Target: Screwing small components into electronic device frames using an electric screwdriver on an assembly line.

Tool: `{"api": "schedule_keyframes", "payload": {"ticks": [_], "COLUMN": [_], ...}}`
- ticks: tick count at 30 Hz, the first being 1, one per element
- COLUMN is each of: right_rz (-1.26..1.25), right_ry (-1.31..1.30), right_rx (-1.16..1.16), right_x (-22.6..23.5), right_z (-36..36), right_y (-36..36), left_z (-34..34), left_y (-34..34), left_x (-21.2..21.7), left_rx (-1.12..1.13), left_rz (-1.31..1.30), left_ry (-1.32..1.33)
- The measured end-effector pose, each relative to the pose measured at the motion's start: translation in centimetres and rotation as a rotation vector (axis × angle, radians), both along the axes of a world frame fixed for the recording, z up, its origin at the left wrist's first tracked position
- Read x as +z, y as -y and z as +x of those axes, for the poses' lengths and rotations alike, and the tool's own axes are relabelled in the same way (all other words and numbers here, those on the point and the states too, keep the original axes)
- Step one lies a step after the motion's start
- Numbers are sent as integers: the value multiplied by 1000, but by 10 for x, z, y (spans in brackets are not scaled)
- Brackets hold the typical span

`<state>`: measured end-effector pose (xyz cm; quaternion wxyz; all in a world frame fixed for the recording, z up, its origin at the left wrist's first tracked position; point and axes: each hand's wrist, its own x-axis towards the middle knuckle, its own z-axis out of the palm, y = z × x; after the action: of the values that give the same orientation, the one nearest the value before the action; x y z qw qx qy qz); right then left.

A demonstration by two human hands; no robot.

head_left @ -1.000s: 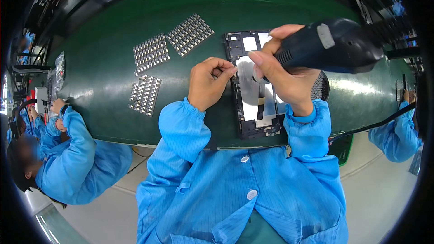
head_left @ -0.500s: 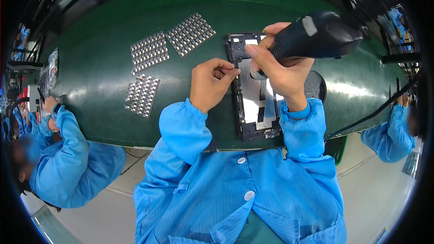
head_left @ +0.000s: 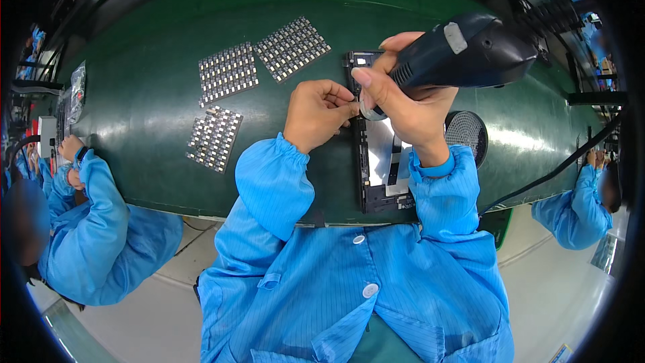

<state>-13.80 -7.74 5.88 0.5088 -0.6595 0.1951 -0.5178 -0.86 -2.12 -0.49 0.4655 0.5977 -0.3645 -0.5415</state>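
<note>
A flat black device frame (head_left: 376, 200), tablet-shaped with silver plates inside, lies on the green table before me. My right hand (head_left: 413, 107) is wrapped round a thick black hot-air gun (head_left: 463, 54) with vent slots. Its pale round nozzle (head_left: 371, 110) points down at the frame's left edge. Right beside the nozzle, my left hand (head_left: 317, 113) pinches at that same edge with thumb and forefinger. Whatever lies between those fingertips is too small to make out. The gun and my right hand hide much of the frame's upper part.
Three panels of small dark parts with pale tops, one nearest (head_left: 215, 140), lie left on the table (head_left: 154, 134). A round dark dish (head_left: 468, 136) stands right of the frame. A black cable (head_left: 551, 167) crosses the right edge. Co-workers in blue sit left and right.
The hot-air gun's nozzle has shifted slightly left, up against my left fingertips. My left hand still pinches at the frame's edge. The whole view has shifted a little.
</note>
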Motion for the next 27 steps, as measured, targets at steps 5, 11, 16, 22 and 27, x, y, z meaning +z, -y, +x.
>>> {"api": "schedule_keyframes", "payload": {"ticks": [5, 11, 16, 22, 27], "right_rz": [-33, -110, -202, -138, 17], "right_ry": [-7, -158, -260, -133, -69], "right_rx": [13, 101, 47, 87, 70], "right_x": [-2, -2, -7, -12, -2], "right_z": [0, -3, -5, -12, 1], "right_y": [0, -15, -15, -15, -19], "left_z": [1, 5, 2, -7, -4], "left_y": [-1, -1, -3, 2, -1], "left_x": [-1, -2, -27, -16, -13], "left_rx": [11, -17, 53, 41, 38], "left_rz": [-12, -24, -338, -156, -111], "left_ry": [-26, 12, 41, 13, 118]}}
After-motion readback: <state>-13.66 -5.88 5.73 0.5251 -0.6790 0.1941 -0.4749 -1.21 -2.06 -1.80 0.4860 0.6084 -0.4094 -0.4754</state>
